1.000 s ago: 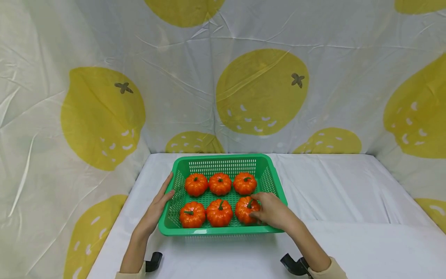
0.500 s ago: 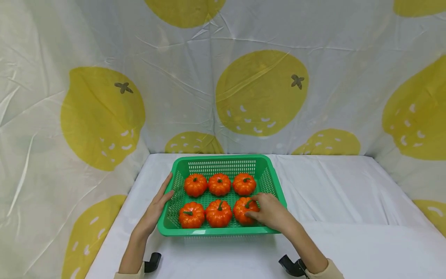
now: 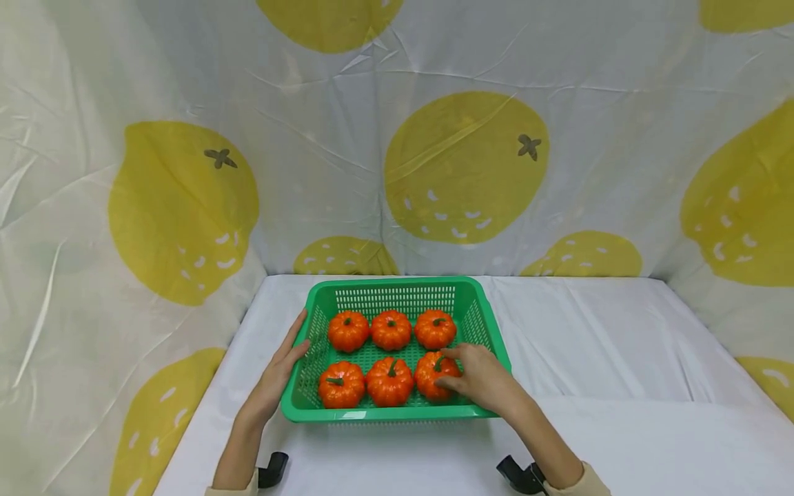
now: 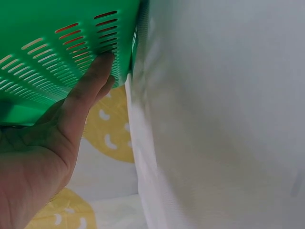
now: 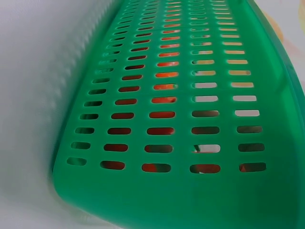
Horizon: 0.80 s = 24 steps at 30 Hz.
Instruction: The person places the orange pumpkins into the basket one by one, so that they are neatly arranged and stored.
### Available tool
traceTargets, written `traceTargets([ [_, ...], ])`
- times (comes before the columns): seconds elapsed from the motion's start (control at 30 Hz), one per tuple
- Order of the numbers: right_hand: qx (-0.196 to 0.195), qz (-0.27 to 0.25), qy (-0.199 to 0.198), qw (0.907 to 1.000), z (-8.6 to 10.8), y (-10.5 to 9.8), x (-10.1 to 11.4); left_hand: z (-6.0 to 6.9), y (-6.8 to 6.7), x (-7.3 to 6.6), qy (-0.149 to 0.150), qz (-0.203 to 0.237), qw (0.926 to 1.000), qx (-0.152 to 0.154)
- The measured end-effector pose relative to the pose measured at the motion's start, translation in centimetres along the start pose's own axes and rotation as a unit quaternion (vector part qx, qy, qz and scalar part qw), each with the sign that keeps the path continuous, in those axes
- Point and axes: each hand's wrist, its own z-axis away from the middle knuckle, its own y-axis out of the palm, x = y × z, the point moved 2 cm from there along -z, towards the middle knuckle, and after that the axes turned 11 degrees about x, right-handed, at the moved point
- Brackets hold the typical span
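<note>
A green plastic basket [image 3: 384,415] stands on the white cloth, holding several shiny orange pumpkins in a back row and a front row. My right hand [image 3: 480,375] reaches over the basket's right side and holds the front-right pumpkin [image 3: 431,379], thumb at its near side and fingers at its far side. The front-middle pumpkin [image 3: 389,383] sits close to its left. Along the basket's left outer wall lies my left hand [image 3: 273,382]; the left wrist view shows its straight fingers [image 4: 88,88] touching the slotted green wall. In the right wrist view the basket wall hides the right hand.
The back row has a left pumpkin [image 3: 349,331], a middle one [image 3: 391,330] and a right one [image 3: 435,328]. Behind the table hangs a white curtain [image 3: 322,151] with yellow lemon prints. White cloth [image 3: 589,337] extends to the basket's right.
The front-right pumpkin has shifted slightly left toward its neighbour, with my right hand on it. My left hand stays at the basket's left side.
</note>
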Motion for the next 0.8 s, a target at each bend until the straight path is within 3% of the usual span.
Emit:
traceTargets([
  [0.5, -0.004, -0.011, -0.014, 0.9998, 0.14, 0.37, 0.35, 0.54, -0.11, -0.03, 0.002, 0.006, 1.0000, 0.002],
  [0.8, -0.002, 0.018, -0.010, 0.9998, 0.31, 0.25, 0.31, 0.25, -0.02, -0.36, -0.002, -0.006, 1.0000, 0.002],
])
